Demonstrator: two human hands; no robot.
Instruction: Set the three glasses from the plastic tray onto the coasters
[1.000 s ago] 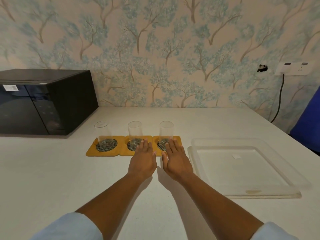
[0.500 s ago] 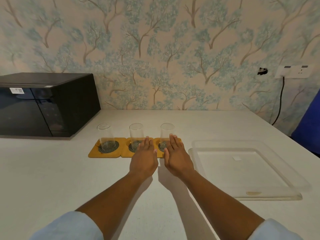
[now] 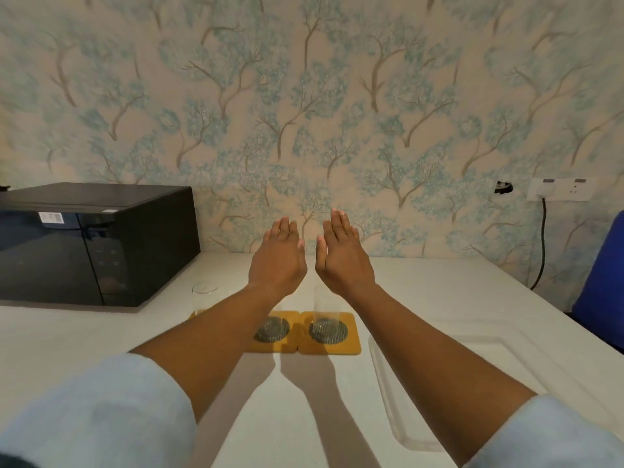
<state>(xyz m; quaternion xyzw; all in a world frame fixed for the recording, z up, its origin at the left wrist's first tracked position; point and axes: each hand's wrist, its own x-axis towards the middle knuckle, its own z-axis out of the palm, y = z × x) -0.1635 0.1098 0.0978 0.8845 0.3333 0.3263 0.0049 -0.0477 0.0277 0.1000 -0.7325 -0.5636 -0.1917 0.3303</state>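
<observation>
Fingers of both hands are stretched flat and held together, palms open, gripping nothing. I have the left hand and the right hand raised side by side above the counter, well clear of everything on it.

Below and behind my fingertips, nearer to me, lie the yellow coasters. One glass stands on the right-hand coaster under my right wrist, and a second glass shows its rim to the left of my left forearm; that forearm hides its coaster almost wholly. I can make out a dark mesh base on the middle coaster, but my left forearm covers where a third glass would rise, so I cannot confirm it. To the right of my right forearm the plastic tray looks bare.

I judge the placing done, or nearly so. To finish well, I would draw my arms straight back and high, since clear glass is hard to see and a forearm brushing one could tip it.
</observation>
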